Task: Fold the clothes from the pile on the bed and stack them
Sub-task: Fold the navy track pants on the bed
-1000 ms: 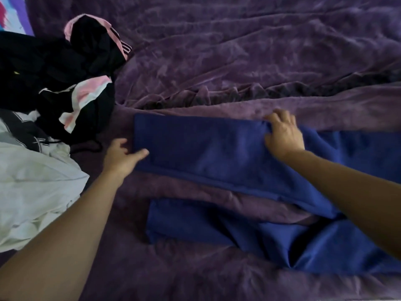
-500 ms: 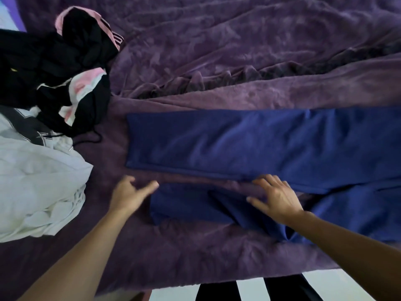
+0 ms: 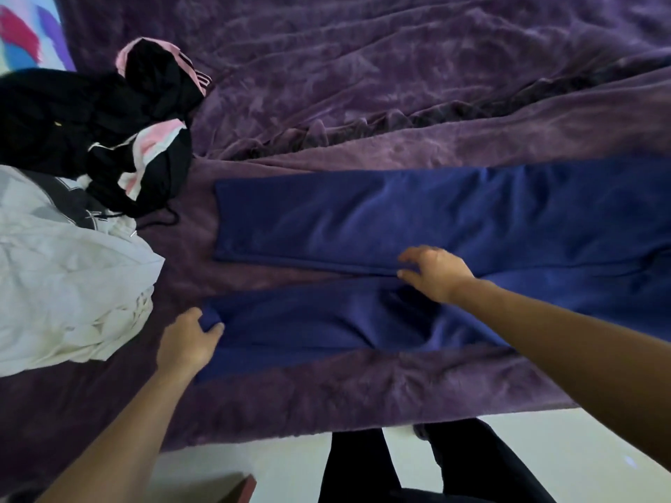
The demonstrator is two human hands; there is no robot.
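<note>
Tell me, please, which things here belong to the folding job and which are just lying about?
Job: blue trousers, spread out; left hand, pinching the near leg's hem; right hand, gripping the far leg's edge; black-and-pink clothes and white garment, unfolded in the pile.
Lying about: purple blanket; patterned sheet, far left corner; brown object on the floor.

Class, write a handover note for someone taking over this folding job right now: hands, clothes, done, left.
Left hand grips the hem of the dark blue cloth trousers, near leg.
Right hand rests on the far leg's inner edge; pinching or not is unclear.
Trousers lie spread flat on the purple plush blanket, not yet folded.
Black-and-pink garments and crumpled white garment wait unfolded at left.
No stack in view.
</note>
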